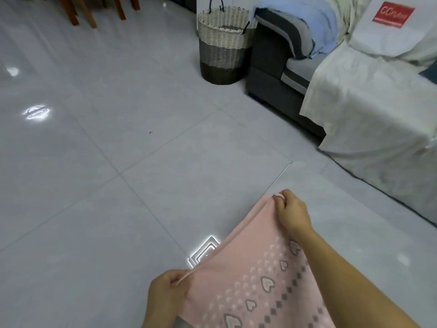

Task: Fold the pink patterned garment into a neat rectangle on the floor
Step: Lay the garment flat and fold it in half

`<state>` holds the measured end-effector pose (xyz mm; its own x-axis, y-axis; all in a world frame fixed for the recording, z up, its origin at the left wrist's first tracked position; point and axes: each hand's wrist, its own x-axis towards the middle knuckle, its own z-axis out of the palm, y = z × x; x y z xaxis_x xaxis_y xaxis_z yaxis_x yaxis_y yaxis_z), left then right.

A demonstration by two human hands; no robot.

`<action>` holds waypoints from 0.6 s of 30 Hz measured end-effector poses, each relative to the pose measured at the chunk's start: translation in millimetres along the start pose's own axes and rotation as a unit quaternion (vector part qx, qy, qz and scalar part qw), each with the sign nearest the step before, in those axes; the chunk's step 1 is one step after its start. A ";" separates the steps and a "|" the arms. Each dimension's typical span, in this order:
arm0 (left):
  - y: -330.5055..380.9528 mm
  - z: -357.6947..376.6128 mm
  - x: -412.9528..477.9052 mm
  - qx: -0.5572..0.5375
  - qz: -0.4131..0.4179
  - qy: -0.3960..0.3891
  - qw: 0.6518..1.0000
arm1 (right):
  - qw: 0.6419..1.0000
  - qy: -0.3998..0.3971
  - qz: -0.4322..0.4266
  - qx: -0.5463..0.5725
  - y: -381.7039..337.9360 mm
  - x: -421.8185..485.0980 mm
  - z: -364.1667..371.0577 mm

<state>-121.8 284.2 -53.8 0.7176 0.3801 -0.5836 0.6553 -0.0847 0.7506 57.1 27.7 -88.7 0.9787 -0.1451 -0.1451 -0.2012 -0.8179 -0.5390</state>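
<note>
The pink patterned garment [250, 268], with grey and white hearts and diamond rows, is stretched out at the bottom of the head view, above the grey tiled floor [118, 162]. My left hand [165, 290] pinches its near-left corner. My right hand [292, 209] pinches the far corner, with the forearm lying across the fabric's right side. The upper edge runs taut between the two hands. The garment's lower part runs out of the frame.
A woven laundry basket [223, 41] stands at the back, beside a dark sofa [276, 74] draped with a pale sheet [369, 110] and a blue cloth [314, 22]. Wooden chair legs [85, 10] are at the far left. Bright lamp reflections [203, 252] lie on the tiles.
</note>
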 end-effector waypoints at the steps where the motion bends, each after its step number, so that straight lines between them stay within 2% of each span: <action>1: -6.5 1.2 5.7 0.012 0.007 0.001 1.000 | 1.000 -0.009 -0.006 -0.027 1.5 2.3 7.2; 6: -40.3 3.0 21.6 0.101 0.024 0.021 0.994 | 0.990 -0.013 -0.067 -0.125 5.1 13.7 19.8; 12: -57.5 14.0 22.3 0.116 -0.004 0.028 0.993 | 0.975 -0.037 -0.098 -0.197 4.2 18.4 31.7; 16: -54.2 15.9 24.7 0.107 0.021 0.050 0.993 | 0.968 0.052 -0.101 -0.223 12.6 10.8 20.6; 18: -50.4 16.3 26.5 0.130 0.021 0.038 0.991 | 0.972 0.085 -0.067 -0.207 22.3 5.5 8.8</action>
<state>-132.0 283.5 -112.2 0.7327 0.4386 -0.5203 0.6703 -0.3331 0.6631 57.6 13.6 -108.8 0.9948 -0.0820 0.0611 -0.0714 -0.9847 -0.1592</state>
